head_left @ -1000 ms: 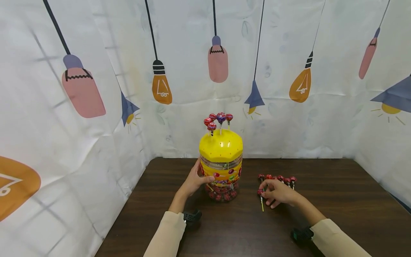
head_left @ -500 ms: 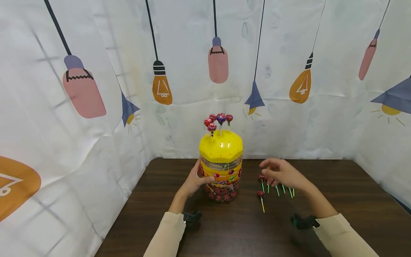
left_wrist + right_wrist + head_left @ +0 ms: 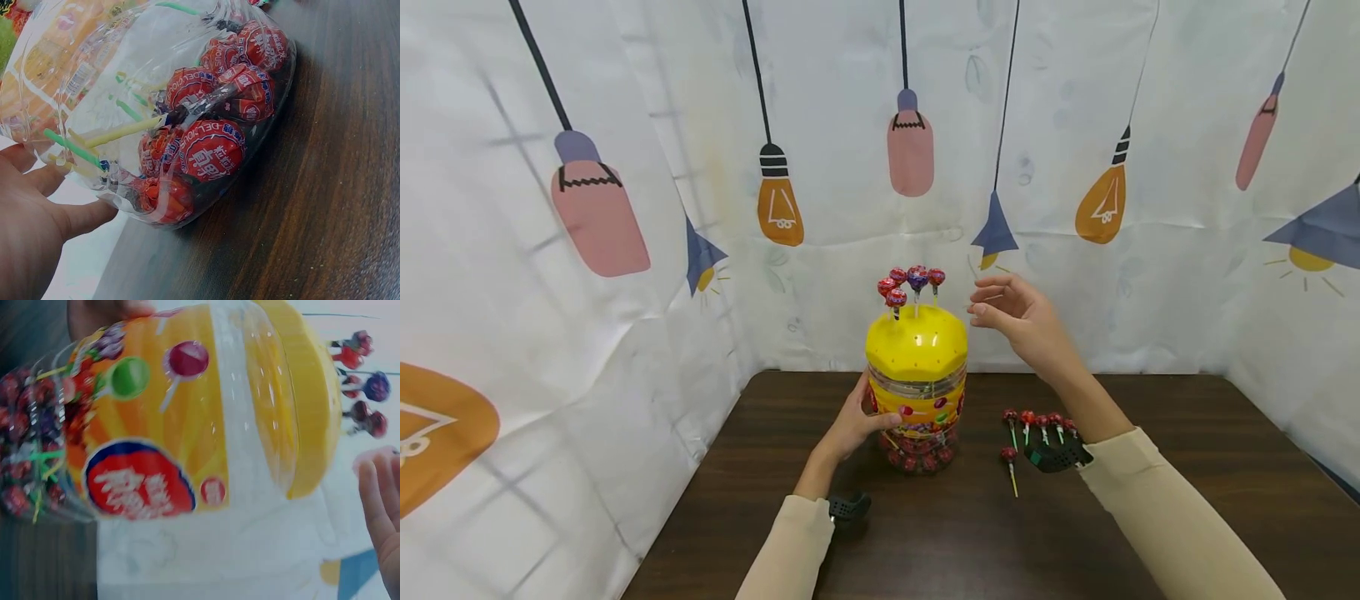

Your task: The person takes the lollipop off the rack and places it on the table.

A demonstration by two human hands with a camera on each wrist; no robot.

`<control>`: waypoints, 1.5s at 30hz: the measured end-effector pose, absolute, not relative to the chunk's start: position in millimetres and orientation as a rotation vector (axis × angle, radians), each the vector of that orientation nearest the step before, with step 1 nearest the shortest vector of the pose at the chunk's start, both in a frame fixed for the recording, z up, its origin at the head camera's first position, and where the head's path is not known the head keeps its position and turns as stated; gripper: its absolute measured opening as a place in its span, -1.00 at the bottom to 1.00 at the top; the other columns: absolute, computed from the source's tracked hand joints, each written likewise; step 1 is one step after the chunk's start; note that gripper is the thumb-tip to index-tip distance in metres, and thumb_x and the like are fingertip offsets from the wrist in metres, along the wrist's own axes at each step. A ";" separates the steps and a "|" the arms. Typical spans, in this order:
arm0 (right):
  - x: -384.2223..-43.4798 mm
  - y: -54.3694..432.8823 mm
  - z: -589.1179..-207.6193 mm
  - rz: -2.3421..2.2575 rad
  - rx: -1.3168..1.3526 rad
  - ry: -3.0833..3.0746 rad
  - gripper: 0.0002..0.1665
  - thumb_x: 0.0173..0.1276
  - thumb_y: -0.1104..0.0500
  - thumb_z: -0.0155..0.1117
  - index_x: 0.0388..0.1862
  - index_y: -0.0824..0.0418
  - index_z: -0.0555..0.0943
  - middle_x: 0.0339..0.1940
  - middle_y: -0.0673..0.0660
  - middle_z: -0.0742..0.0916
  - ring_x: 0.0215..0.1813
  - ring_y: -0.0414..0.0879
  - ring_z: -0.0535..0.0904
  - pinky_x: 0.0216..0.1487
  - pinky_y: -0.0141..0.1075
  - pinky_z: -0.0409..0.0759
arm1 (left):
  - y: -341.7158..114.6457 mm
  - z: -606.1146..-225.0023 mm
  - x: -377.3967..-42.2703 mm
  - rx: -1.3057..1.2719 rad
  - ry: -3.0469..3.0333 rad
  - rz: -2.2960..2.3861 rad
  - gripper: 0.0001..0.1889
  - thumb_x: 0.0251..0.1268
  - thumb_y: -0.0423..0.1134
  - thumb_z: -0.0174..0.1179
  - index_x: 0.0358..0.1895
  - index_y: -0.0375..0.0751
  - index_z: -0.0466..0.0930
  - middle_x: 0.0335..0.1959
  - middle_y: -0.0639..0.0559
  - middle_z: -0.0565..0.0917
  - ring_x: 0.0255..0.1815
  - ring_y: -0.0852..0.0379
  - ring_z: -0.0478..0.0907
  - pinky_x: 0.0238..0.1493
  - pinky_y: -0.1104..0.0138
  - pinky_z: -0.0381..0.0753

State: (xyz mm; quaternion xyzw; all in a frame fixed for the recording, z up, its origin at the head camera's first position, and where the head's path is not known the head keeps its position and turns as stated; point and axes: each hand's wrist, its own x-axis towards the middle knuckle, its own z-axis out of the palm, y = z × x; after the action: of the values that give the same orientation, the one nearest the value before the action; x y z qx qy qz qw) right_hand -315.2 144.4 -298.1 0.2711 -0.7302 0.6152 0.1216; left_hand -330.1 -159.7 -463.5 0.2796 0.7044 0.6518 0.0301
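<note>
A clear candy jar [image 3: 917, 408] with a printed orange label stands on the table, lollipops [image 3: 212, 150] visible inside its base. Its yellow lid [image 3: 917, 342] has small holes, and several wrapped lollipops [image 3: 917, 278] stand upright in it, mostly red with one purple. My left hand [image 3: 856, 423] holds the jar's left side, thumb across the front; its far fingers are hidden behind the jar. My right hand [image 3: 1011, 312] is raised right of the lid, apart from it, fingers loosely bent, with no lollipop seen in it. In the right wrist view its fingers [image 3: 378, 500] look extended near the lid-top lollipops.
A row of lollipops [image 3: 1027, 418] lies on the dark wooden table [image 3: 925, 533] to the right, partly hidden by the right wrist's black strap [image 3: 1058, 457]. One lollipop [image 3: 1009, 456] lies apart, nearer the front. Behind hangs a white curtain [image 3: 842, 308] printed with lamps.
My right hand has let go of the nearer lollipop on the table and risen to beside the jar's lid. The left hand and jar have stayed put.
</note>
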 end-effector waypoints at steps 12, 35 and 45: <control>-346.8 103.9 -286.5 1.760 0.839 -2.136 -0.49 0.50 0.23 0.28 0.39 0.17 0.48 0.23 0.27 0.60 0.12 0.23 0.64 0.05 -0.26 0.76 | -159.6 -463.1 -327.6 0.855 2.149 2.016 -0.02 0.26 0.02 0.44 0.63 0.32 -0.02 0.46 -0.05 0.40 0.38 0.02 0.47 0.40 0.05 0.55; -359.9 89.4 -282.2 1.687 0.794 -2.022 -0.60 0.46 0.38 0.26 0.25 0.33 0.55 -0.08 0.36 0.69 -0.20 -0.03 0.70 -0.15 -0.37 0.77 | -160.4 -462.1 -327.3 0.862 2.127 2.018 -0.01 0.26 0.02 0.44 0.63 0.34 -0.04 0.46 -0.08 0.40 0.39 -0.01 0.47 0.40 0.06 0.55; -355.6 94.7 -277.9 1.739 0.761 -1.859 -0.61 0.45 0.32 0.31 0.22 0.26 0.57 -0.15 0.25 0.67 -0.22 -0.17 0.71 -0.22 -0.34 0.78 | -159.9 -462.1 -328.5 0.862 2.103 2.034 -0.01 0.23 0.03 0.47 0.62 0.30 0.00 0.42 -0.08 0.42 0.36 0.02 0.49 0.39 0.09 0.56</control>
State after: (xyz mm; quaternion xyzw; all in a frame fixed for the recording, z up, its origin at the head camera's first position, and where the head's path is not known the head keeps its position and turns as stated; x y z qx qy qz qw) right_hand -355.6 94.7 -277.9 0.2779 -0.6794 0.6353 0.2399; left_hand -328.5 -159.9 -462.1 0.2822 0.6887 0.6663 0.0457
